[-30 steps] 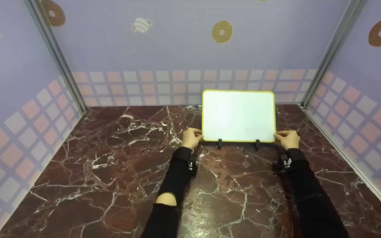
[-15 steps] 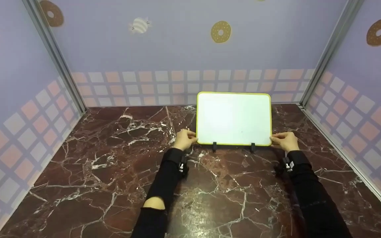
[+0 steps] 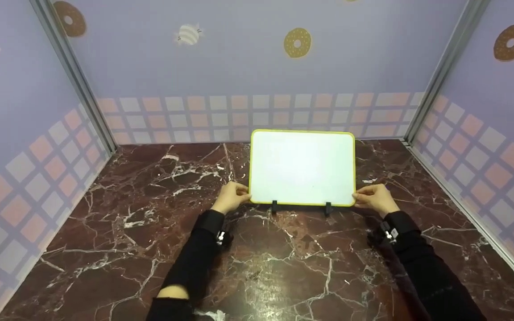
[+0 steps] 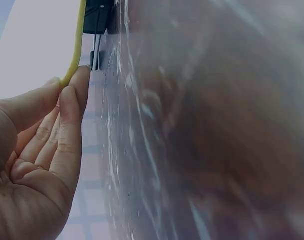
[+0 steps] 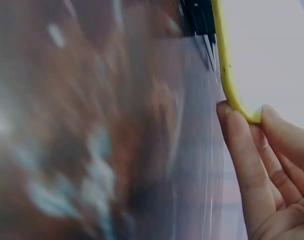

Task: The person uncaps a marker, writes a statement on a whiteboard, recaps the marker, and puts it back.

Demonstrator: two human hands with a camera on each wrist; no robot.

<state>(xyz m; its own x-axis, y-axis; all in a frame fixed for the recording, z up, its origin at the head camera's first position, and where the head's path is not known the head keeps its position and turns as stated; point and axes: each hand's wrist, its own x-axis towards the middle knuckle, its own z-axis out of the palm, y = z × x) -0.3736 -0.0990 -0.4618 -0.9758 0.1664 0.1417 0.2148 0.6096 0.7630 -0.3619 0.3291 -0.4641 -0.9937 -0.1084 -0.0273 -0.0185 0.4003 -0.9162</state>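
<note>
A small whiteboard (image 3: 302, 167) with a yellow rim leans back on a black stand (image 3: 300, 208), whose two front hooks show below its bottom edge. My left hand (image 3: 231, 196) pinches the board's lower left corner between thumb and fingers. At the lower right corner my right hand (image 3: 376, 198) pinches the rim the same way. In the left wrist view, thumb and fingertips meet at the yellow rim (image 4: 78, 52), with part of the black stand (image 4: 98, 17) beyond. The right wrist view shows fingers and thumb on the rounded yellow corner (image 5: 231, 92). The stand's back is hidden by the board.
The dark red marble-patterned table (image 3: 127, 249) spreads around the board. A lilac back wall (image 3: 239, 67) with printed doughnuts and checks stands behind it. Side walls (image 3: 484, 147) with metal corner posts close in the left and right.
The whiteboard and its stand have moved toward me and to the left, away from the back wall. Both hands have travelled with it, keeping hold of its lower corners.
</note>
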